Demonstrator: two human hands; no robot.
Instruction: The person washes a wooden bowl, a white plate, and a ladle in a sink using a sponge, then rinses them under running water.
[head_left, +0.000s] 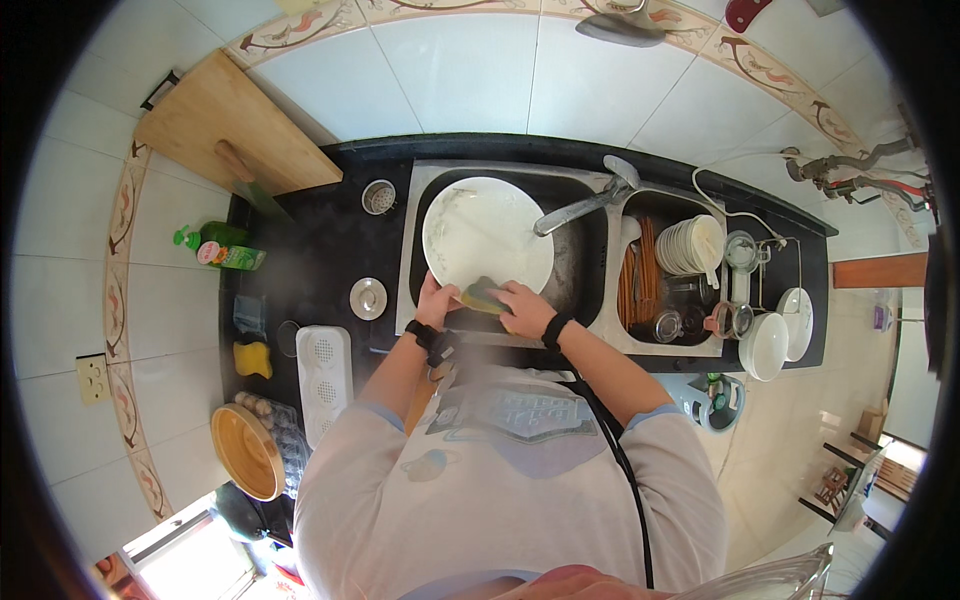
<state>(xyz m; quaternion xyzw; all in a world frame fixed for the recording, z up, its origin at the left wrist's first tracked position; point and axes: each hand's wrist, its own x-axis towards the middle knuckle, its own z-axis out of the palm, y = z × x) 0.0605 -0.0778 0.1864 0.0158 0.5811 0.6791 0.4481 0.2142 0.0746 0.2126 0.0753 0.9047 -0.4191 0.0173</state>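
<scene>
A large white plate with a faint grey pattern is tilted over the left basin of a steel double sink. My left hand grips its near rim at the lower left. In my right hand is a yellow and green scouring sponge, pressed at the plate's near edge. The faucet's spout reaches over the plate's right side. Part of the left basin is hidden beneath the plate.
The right basin holds chopsticks, stacked small bowls and glass cups. White bowls stand at the counter's right end. To the left are a dish soap bottle, a knife, a steel strainer and a yellow sponge.
</scene>
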